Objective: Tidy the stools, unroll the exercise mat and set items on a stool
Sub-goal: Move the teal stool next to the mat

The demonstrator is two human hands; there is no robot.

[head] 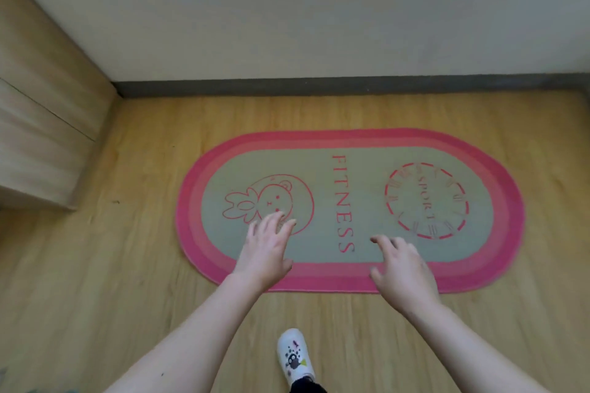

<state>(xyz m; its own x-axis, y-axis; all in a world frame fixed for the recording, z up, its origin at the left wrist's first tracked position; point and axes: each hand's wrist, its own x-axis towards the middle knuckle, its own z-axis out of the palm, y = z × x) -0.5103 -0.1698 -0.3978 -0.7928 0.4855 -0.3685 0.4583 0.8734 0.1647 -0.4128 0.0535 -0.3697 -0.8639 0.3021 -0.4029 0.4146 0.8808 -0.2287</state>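
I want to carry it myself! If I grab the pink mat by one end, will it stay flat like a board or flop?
Probably flop: the pink mat looks thin and lies flat against the wooden floor. It looks like soft fabric, so likely light. Being flat, it shouldn't roll away.

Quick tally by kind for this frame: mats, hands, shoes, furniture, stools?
Exercise mat, unrolled flat on the floor: 1
Hands, left hand and right hand, both open and empty: 2
White shoe: 1
Wooden cabinet: 1
Stools: 0 in view
Total: 5
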